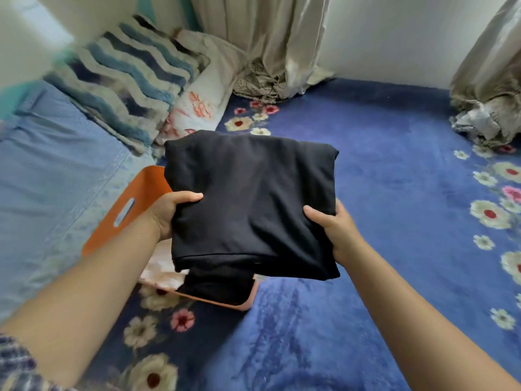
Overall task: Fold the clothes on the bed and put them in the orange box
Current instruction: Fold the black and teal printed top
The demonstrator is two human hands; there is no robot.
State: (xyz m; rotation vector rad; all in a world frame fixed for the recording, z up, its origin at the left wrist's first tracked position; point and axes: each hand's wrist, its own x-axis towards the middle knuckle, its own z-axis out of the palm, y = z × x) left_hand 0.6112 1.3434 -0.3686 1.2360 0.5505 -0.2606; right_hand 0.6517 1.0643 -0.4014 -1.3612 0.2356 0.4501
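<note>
Both hands, left hand (pixel 166 213) and right hand (pixel 335 230), grip a folded black garment (pixel 251 198) (over the orange box (pixel 135 204)).

Two hands (pixel 253 218), one folded black garment (pixel 251 198), one orange box (pixel 135 204), two pillows (pixel 158 88), two curtains (pixel 380 57).

Home bedroom, indicated by a bed (pixel 366 170) covered with a blue floral blanket (pixel 394 136). Pillows (pixel 132 88) are stacked at the head end beside a light blue quilt (pixel 56 170). Beige curtains (pixel 270 38) are hung against plain white walls (pixel 394 32), with bunched ends resting on the bed.
</note>
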